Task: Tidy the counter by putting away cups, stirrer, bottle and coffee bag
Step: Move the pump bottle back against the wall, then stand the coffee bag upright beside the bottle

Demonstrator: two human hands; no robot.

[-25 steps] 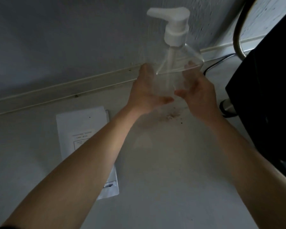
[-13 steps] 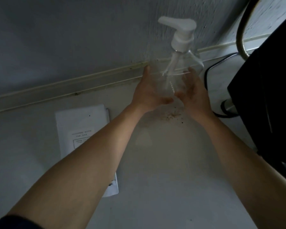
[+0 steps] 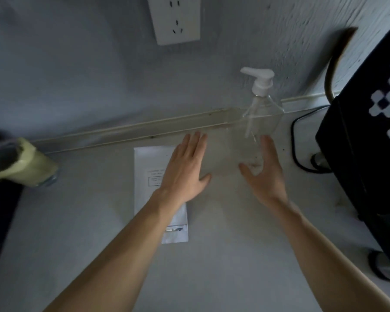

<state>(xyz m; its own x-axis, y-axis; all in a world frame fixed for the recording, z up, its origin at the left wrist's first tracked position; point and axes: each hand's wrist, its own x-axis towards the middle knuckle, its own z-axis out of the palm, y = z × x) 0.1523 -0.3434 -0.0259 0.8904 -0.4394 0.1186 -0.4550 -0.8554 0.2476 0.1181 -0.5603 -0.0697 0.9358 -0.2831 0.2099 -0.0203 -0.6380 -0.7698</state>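
Note:
A clear pump bottle with a white pump head stands upright on the counter against the back wall. My right hand is open just in front of its base, fingers spread, not gripping it. My left hand is open too, palm down, over the upper right part of a flat white coffee bag that lies on the counter. A cup with a pale yellow-green sleeve lies tilted at the far left edge of the view.
A black appliance fills the right side, with a black cable looping behind the bottle. A white wall socket sits above. Dark crumbs lie near the bottle's base. A dark object is at the left edge.
Both hands held the bottle in the air before. Now it stands on the counter by the wall, and both hands have let go and drawn back, the left over the coffee bag.

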